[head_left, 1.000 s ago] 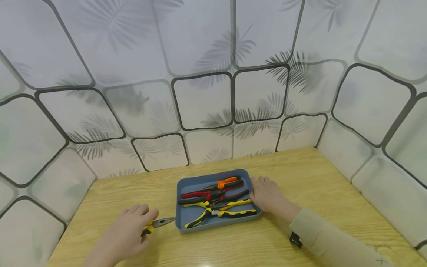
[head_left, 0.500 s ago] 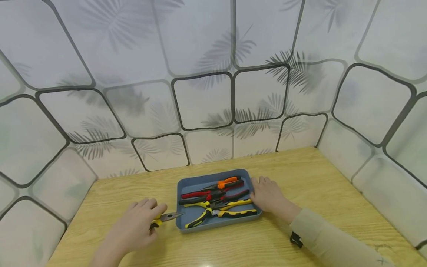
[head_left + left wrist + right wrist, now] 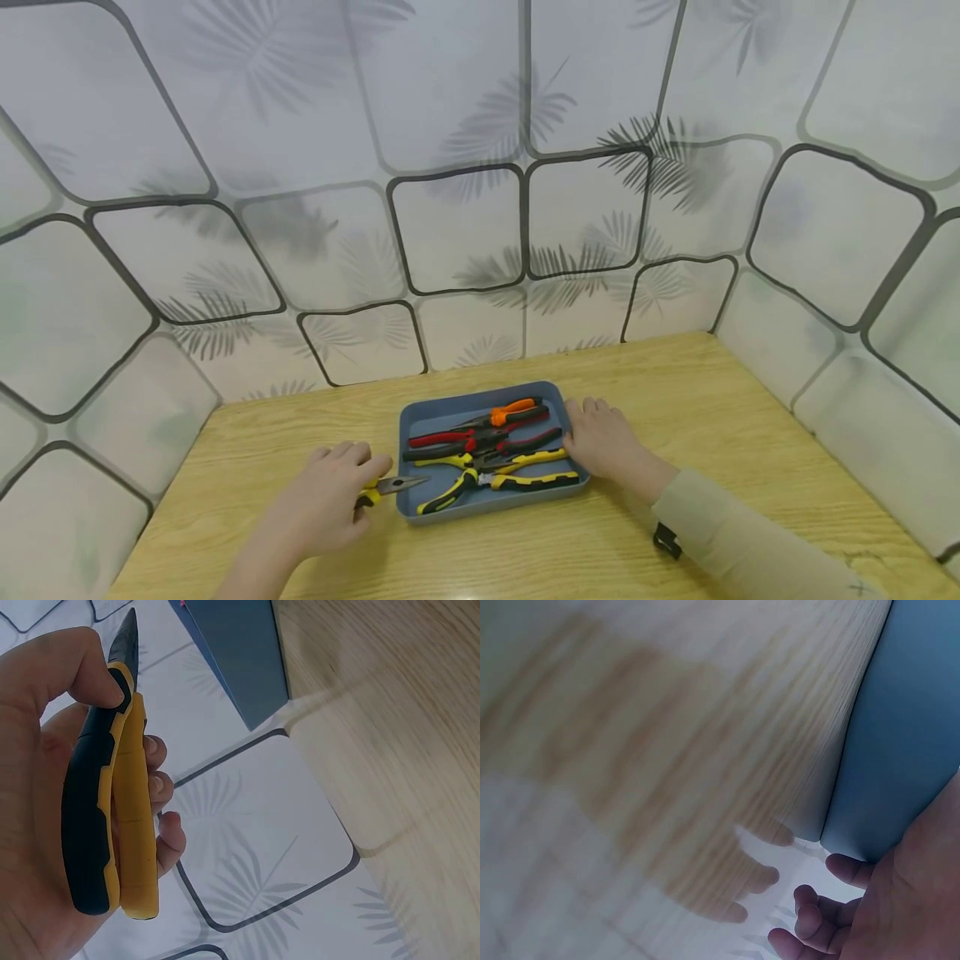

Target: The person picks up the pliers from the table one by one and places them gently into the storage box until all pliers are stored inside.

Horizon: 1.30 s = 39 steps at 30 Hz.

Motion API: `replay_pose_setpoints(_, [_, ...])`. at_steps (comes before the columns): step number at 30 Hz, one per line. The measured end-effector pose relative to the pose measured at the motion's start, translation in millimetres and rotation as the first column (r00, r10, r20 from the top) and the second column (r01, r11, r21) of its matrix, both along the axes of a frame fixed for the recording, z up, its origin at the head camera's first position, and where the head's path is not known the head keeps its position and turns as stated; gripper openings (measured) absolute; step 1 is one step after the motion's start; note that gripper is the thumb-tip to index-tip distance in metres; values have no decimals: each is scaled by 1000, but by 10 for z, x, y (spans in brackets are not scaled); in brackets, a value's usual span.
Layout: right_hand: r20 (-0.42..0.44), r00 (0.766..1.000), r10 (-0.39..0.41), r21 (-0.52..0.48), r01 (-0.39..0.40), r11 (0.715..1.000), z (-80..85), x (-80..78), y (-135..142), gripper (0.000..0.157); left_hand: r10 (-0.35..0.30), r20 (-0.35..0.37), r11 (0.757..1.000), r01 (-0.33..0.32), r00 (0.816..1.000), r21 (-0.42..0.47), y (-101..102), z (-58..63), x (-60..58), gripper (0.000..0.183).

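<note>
My left hand (image 3: pixel 318 504) grips long-nose pliers (image 3: pixel 401 484) with yellow and black handles, to the left of a blue tray (image 3: pixel 517 499). Their metal nose points right and overlaps the tray's left rim in the head view. The left wrist view shows the thumb pressed on the black side of a handle (image 3: pixel 88 817), fingers curled behind, handles nearly together. My right hand (image 3: pixel 606 442) rests against the tray's right end, palm beside the outer wall (image 3: pixel 900 727) and fingers loosely bent in the right wrist view. What its thumb does at the rim is hidden.
Inside the tray lie several pliers: orange-and-black ones (image 3: pixel 517 410) at the back, red-and-black ones (image 3: pixel 442 437) in the middle, yellow-and-black ones (image 3: pixel 536 481) in front. The wooden table (image 3: pixel 480 554) meets patterned walls (image 3: pixel 465 242) at the back and sides.
My left hand has moved right and slightly away from me with the pliers, bringing their tip from beside the tray's left rim to over it. The right hand and tray have stayed put.
</note>
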State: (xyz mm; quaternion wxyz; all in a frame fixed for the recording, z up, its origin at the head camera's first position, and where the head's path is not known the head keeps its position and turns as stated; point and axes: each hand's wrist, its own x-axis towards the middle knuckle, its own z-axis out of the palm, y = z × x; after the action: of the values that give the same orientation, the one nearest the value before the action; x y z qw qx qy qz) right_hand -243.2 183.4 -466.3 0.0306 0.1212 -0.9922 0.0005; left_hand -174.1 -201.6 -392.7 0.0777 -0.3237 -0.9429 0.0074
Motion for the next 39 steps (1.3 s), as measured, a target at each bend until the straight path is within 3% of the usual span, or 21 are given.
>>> replay_pose_setpoints(7, [-2,1000,6,13,-6,1000,-10,-3,-7,41,-22,-42,1000,22,999,16,44,-19,-46,41])
replay_pose_setpoints(24, [-2,1000,6,-3,-6,1000,-8,-4,-4,40,-49,-65,997,53,997,58,118,-103,-202,39])
replay_pose_setpoints(39, [4,1000,5,0,-5,1000,7,-5,-11,41,-60,-59,997,63,996,48,261,-63,-311,41])
